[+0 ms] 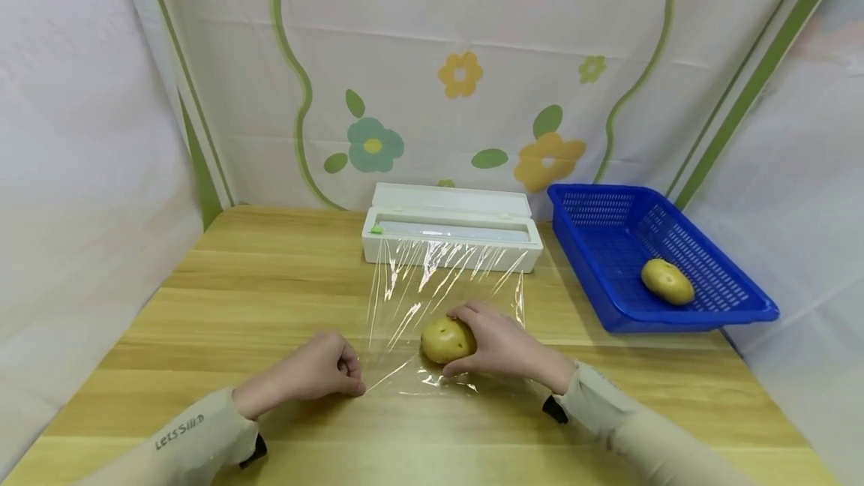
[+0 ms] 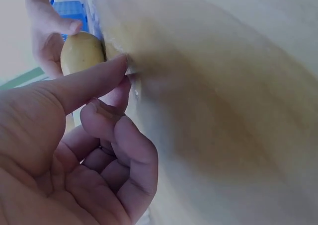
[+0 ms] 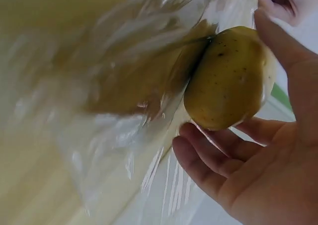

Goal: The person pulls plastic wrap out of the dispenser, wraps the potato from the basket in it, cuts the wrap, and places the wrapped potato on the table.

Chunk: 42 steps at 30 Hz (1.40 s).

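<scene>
A sheet of clear plastic wrap (image 1: 398, 321) stretches over the table from a white wrap dispenser box (image 1: 452, 255) with its lid raised. On the film sits a yellow potato (image 1: 448, 340), also seen in the right wrist view as a speckled potato (image 3: 228, 81). My right hand (image 1: 499, 343) grips it from the right, fingers and thumb spread around its sides. At the film's near left corner, my left hand (image 1: 317, 370) pinches the edge between thumb and index finger. The left wrist view shows the other fingers of that hand (image 2: 99, 150) curled inward.
A blue plastic basket (image 1: 587, 268) stands at the back right of the wooden table (image 1: 270, 276), holding a second potato (image 1: 667, 281). A small green piece (image 1: 376, 229) lies at the box's left end. Behind hangs a floral curtain (image 1: 418, 43).
</scene>
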Motion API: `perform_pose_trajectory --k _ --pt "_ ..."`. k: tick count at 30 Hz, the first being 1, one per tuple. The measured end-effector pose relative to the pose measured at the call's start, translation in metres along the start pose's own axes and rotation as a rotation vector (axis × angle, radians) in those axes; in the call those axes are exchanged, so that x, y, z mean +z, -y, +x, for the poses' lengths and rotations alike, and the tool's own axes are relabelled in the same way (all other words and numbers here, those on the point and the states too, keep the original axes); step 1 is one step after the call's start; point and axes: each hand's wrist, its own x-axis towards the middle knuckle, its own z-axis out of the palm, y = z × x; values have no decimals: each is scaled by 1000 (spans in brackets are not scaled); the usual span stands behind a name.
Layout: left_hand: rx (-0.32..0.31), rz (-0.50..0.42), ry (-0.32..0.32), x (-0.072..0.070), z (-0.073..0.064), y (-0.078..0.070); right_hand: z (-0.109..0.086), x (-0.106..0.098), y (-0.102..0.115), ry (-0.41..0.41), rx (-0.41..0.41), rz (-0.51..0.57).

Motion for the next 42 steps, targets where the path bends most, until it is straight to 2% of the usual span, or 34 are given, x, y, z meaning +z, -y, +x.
perform_pose_trajectory --k 2,5,9,13,15,19,21,24,28,33,38,42 --pt "11 -13 8 -2 0 -1 -4 -4 -3 -17 -54 -32" --pt "61 13 -19 -5 0 -2 -15 -15 -9 -88 -168 -56" --pt "167 116 -142 -7 0 -5 -37 -28 -22 -175 -354 -69" --pt "270 245 -224 -8 -2 -9 -57 -31 -36 -136 -476 -100" --pt "317 339 -211 -7 -1 -10 -61 -29 -41 -104 -498 -105" --pt "400 514 -128 -1 6 -10 -60 -20 -47 -79 -541 -118" --pt "434 561 -98 3 11 -8 -58 -15 -48 -79 -582 -125" --pt "479 604 -90 10 16 -5 -54 -8 -49 -87 -651 -140" --pt "465 574 -123 12 18 -3 -54 -6 -49 -94 -679 -137" --pt "406 458 -197 6 17 -7 -53 -11 -51 -134 -617 -96" --pt "389 457 -210 3 21 -8 -47 -15 -57 -178 -579 -45" --pt "341 446 -213 4 24 -7 -39 -14 -61 -213 -530 -15"
